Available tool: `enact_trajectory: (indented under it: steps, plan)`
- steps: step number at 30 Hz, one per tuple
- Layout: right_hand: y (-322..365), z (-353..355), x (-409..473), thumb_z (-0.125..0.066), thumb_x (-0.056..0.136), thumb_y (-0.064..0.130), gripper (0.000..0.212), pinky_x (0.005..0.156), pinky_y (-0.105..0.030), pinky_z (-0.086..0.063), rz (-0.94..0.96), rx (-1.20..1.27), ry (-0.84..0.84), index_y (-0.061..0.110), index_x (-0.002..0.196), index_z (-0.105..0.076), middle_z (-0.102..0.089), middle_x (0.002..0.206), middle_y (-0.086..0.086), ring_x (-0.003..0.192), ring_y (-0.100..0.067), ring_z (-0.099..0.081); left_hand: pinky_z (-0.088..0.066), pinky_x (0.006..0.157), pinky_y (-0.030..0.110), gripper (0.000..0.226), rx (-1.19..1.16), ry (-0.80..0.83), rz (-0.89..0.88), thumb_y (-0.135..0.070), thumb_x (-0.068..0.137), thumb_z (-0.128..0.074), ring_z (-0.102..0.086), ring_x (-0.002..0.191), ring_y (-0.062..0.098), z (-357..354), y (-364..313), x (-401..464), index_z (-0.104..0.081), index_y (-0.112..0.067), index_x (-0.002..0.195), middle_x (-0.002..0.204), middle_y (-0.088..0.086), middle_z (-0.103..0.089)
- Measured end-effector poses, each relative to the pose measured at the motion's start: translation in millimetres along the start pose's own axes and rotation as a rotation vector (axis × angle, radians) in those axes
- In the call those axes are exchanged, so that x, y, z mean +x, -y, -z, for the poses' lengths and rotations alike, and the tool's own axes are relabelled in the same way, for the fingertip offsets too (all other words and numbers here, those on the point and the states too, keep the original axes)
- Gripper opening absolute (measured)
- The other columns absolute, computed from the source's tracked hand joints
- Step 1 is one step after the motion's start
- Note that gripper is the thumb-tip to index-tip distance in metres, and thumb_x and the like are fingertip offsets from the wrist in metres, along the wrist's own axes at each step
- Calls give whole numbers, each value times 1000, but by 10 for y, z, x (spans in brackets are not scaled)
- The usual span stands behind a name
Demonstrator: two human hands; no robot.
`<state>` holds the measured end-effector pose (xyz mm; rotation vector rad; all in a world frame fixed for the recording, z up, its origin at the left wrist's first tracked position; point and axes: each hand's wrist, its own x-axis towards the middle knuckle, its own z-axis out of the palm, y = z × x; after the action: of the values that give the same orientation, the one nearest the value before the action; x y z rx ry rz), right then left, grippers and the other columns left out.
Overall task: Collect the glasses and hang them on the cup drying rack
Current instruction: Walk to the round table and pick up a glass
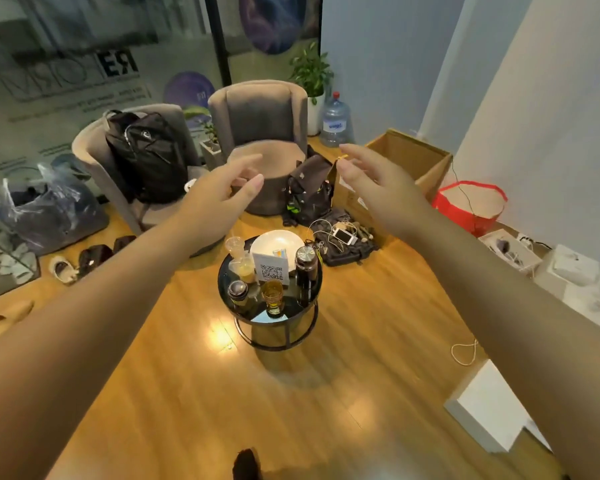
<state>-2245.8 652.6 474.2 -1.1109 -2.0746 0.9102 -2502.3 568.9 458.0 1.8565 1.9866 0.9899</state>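
left hand [222,188]: we hold it out in front, fingers spread and loose, nothing in it. right hand [378,181]: likewise outstretched, palm slack, empty. both hover well above and apart from the things below.

amber glass [272,296]: stands upright at the near edge of the round dark tabletop [284,315], between a squat lidded jar [238,293] and a tall dark flask [305,266]. we judge it rigid, smooth-walled, fragile, likely slippery; moderate weight, perhaps some liquid inside, though we cannot tell. best taken around the body from the near side, thumb opposite fingers, lifted straight up so it clears the neighbours.

clear plastic cup [234,245]: far left of the tabletop, beside a second cup [245,268] holding pale drink. we judge these light and soft-walled; squeeze gently, near the rim where stiffest.

also on the tabletop: white plate [278,242], qr-code card [271,268].

cup drying rack: not in view.

floor: wooden, strewn with bags and cables near the armchair [260,112].
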Motion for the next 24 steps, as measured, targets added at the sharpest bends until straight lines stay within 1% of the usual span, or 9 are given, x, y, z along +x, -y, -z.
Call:
enact_trajectory:
  steps: [3, 5, 6, 9, 13, 15, 18, 21, 24]
  plan:
    - [-246, -432, 342, -45, 107, 56, 57, 102, -28, -44, -48, 18, 49, 32, 159, -43, -53, 156, 3, 140, -14, -51, -42, 96, 23, 49, -30, 40, 40, -42, 106, -46, -51, 120, 4, -260, 445, 321, -42, -32, 154, 132, -13, -57]
    - [-431, -746, 530, -45, 106, 58, 59, 107, -34, -46, -93, 26, 76, 33, 159, -43, -53, 156, 2, 139, -15, -51, -42, 94, 20, 49, -37, 61, 64, -42, 106, -45, -51, 120, 4, -451, 760, 498, -41, -32, 154, 133, -13, -56]
    - [-526, -903, 627, -45, 105, 59, 60, 110, -37, -46, -107, 25, 86, 34, 159, -42, -54, 155, 2, 139, -16, -52, -42, 94, 21, 49, -29, 75, 69, -42, 106, -45, -51, 120, 4, -552, 932, 587, -40, -32, 155, 134, -12, -57]
    - [-831, -1368, 881, -45, 103, 62, 63, 114, -43, -45, -166, 42, 103, 33, 159, -42, -54, 156, 1, 141, -18, -51, -44, 105, 34, 51, -24, 150, 78, -44, 106, -45, -52, 125, 8, -897, 1493, 759, -38, -33, 155, 142, -6, -57]
    - [-1307, -2008, 1194, -45, 102, 64, 64, 115, -44, -44, -227, 41, 125, 34, 158, -43, -55, 154, 4, 141, -17, -51, -42, 108, 35, 59, -32, 238, 103, -45, 104, -48, -50, 134, 14, -1416, 2287, 925, -30, -32, 159, 148, -3, -53]
    - [-1578, -2318, 1325, -46, 102, 64, 64, 114, -42, -45, -263, 52, 126, 34, 158, -44, -55, 154, 5, 140, -16, -51, -42, 109, 36, 61, -34, 271, 106, -48, 104, -48, -49, 134, 14, -1703, 2667, 1017, -28, -32, 159, 149, -3, -52]
    - [-2019, -2749, 1445, -47, 100, 66, 64, 113, -40, -45, -306, 79, 111, 37, 157, -45, -54, 154, 9, 140, -13, -51, -45, 109, 41, 62, -34, 305, 118, -56, 101, -48, -50, 133, 14, -2144, 3195, 1099, -29, -37, 157, 148, -6, -54]
    - [-2465, -3157, 1468, -47, 98, 69, 62, 114, -40, -44, -351, 98, 111, 43, 154, -46, -55, 152, 9, 138, -12, -51, -45, 104, 36, 60, -43, 324, 140, -57, 100, -49, -50, 133, 15, -2572, 3626, 1068, -34, -38, 155, 147, -7, -55]
    - [-2898, -3524, 1436, -48, 98, 67, 61, 110, -35, -44, -413, 118, 116, 43, 154, -46, -53, 155, 6, 141, -14, -49, -44, 93, 27, 57, -57, 341, 163, -51, 101, -52, -51, 131, 16, -2991, 4001, 991, -39, -34, 154, 146, -3, -56]
